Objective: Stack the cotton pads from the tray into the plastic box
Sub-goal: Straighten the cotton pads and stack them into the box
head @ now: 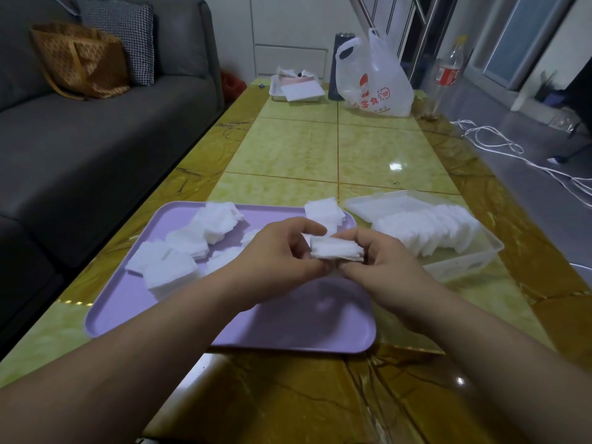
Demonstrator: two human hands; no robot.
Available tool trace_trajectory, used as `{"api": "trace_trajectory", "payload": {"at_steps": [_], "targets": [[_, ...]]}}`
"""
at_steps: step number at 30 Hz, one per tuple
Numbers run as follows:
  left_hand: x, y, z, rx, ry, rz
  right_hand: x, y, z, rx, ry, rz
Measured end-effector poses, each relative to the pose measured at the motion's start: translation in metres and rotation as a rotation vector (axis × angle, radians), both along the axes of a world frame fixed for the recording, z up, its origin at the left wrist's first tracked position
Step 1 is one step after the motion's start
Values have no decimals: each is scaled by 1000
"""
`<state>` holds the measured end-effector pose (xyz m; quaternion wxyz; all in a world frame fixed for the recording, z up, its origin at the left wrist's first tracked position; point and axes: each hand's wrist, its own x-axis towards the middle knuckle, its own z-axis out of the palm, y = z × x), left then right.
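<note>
Nearest, above the purple tray [288, 325]: left hand [282, 251] curled, pinching 1 end of a small stack of cotton pads [336, 249]; right hand [381, 267] curled round the other end. Square edges with light pressure, then seat against the row [426, 229] in the plastic box [464, 265] at right.

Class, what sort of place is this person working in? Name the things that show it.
Most likely a home living room: a grey sofa with a cushion stands beside a tiled table, and a plastic shopping bag sits at its far end.
</note>
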<state>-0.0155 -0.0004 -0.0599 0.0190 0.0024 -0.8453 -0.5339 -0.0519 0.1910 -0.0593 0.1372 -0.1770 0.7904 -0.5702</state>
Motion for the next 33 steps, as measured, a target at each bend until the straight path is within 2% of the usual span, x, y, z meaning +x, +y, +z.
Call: {"api": "trace_trajectory", "payload": {"at_steps": [3,6,12,18,22,25,30,33], "targets": [[1,1,-2,-115,30,-35,1,-1,-3,63,0,-42],[1,2,-5,-210,-27,-26,2,-5,-8,107,12,-89],[2,3,-5,-400,-38,-37,8,-12,-11,248,44,-48],[2,8,-8,-428,6,-112,10,-20,-16,141,-36,-77],[-1,4,-10,-364,55,-141,10,-11,-2,201,89,-85],[-3,3,-9,-349,81,-73,2,-2,11,207,256,-222],[-25,13,-4,-631,230,63,-5,6,16,154,416,-389],[-55,20,3,-879,165,-2,-6,7,16,120,450,-385]]}}
